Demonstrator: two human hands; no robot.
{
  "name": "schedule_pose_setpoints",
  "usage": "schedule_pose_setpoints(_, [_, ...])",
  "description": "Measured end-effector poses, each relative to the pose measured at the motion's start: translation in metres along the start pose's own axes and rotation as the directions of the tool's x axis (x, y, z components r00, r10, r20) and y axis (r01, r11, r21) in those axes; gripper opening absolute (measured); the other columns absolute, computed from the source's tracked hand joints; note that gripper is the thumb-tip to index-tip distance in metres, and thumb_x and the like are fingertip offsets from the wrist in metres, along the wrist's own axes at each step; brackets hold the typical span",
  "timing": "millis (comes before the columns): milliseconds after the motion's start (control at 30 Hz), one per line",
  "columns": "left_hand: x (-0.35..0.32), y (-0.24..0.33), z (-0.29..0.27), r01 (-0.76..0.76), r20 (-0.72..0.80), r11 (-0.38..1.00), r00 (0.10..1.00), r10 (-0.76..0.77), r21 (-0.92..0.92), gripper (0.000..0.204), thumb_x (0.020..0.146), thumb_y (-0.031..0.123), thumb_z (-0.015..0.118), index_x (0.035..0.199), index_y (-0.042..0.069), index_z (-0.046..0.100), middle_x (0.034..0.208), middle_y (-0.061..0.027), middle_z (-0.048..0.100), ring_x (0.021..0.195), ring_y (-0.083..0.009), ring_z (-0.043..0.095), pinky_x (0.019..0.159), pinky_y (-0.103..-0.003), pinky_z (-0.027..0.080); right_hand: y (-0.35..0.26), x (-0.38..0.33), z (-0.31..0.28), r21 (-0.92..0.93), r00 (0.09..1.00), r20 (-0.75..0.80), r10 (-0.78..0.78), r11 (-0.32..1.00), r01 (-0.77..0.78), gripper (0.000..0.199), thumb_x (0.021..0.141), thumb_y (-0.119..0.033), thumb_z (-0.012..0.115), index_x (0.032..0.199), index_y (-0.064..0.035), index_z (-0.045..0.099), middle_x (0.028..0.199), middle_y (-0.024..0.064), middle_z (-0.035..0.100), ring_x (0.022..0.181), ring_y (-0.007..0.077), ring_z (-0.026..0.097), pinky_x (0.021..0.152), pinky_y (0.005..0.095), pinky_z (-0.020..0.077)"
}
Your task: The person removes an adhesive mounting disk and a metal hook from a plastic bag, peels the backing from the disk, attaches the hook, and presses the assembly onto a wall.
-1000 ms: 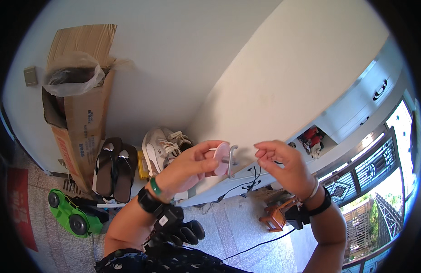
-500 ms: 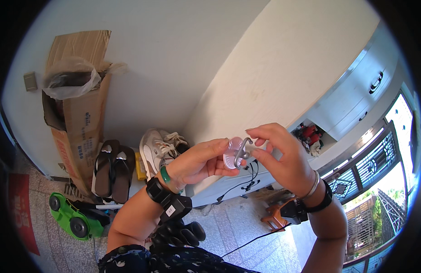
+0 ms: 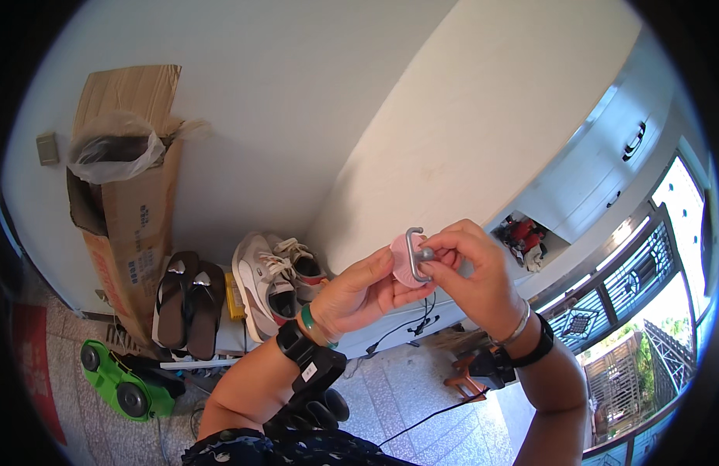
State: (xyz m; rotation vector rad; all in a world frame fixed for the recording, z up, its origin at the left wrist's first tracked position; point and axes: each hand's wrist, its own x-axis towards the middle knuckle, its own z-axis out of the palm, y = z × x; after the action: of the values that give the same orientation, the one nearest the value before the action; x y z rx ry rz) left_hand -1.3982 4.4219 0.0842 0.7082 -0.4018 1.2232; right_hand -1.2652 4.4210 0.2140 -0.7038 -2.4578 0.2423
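In front of me my left hand [image 3: 358, 293] grips the rim of a suction cup hook [image 3: 407, 262], thumb on one side and fingers curled behind. The hook has a round, ribbed pink disc and a grey metal hook bar [image 3: 413, 238] with a rounded knob at its middle. My right hand [image 3: 474, 268] is closed at the knob, thumb and index finger pinching it from the right. The back of the disc is hidden from me.
Behind my hands stands a pale cabinet side [image 3: 453, 140]. At left are a tall cardboard box [image 3: 138, 225], brown flip-flops [image 3: 190, 299], sneakers [image 3: 262, 279] and a green toy car [image 3: 119, 380]. Black cables [image 3: 410, 326] hang below my hands; a small wooden stool [image 3: 462, 380] stands on the floor.
My right thumb and fingers have closed on the hook's knob; before, they hovered beside it. The hook has turned, its disc now facing me more. My view has shifted slightly.
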Motion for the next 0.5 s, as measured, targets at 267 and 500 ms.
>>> schedule_pose_setpoints(267, [0.0,0.021,0.013,-0.047,0.011,0.04,0.772,0.636,0.998,0.042,0.073,0.019,0.074,0.109,0.005,0.058,0.106,-0.0066,0.055,0.096,-0.0198,0.052,0.084,-0.033,0.043,0.002,0.011,-0.009,-0.245,0.987,-0.008,-0.16,0.957,0.153,0.014,0.072,-0.004,0.067,0.086,-0.0036,0.064,0.074,0.0076,0.054,0.063,0.018,0.055,0.056,0.0278,0.0439])
schedule_pose_setpoints(500, [0.008,0.025,0.036,-0.043,0.285,-0.429,0.805,0.52,0.902,0.026,0.068,0.005,0.073,0.093,0.007,0.064,0.096,-0.0091,0.057,0.088,-0.0245,0.055,0.073,-0.031,0.045,0.009,0.019,-0.008,-0.49,0.926,0.12,-0.359,0.79,0.37,0.017,0.068,-0.007,0.066,0.083,-0.0055,0.059,0.077,0.0065,0.051,0.071,0.0248,0.052,0.063,0.0354,0.0416])
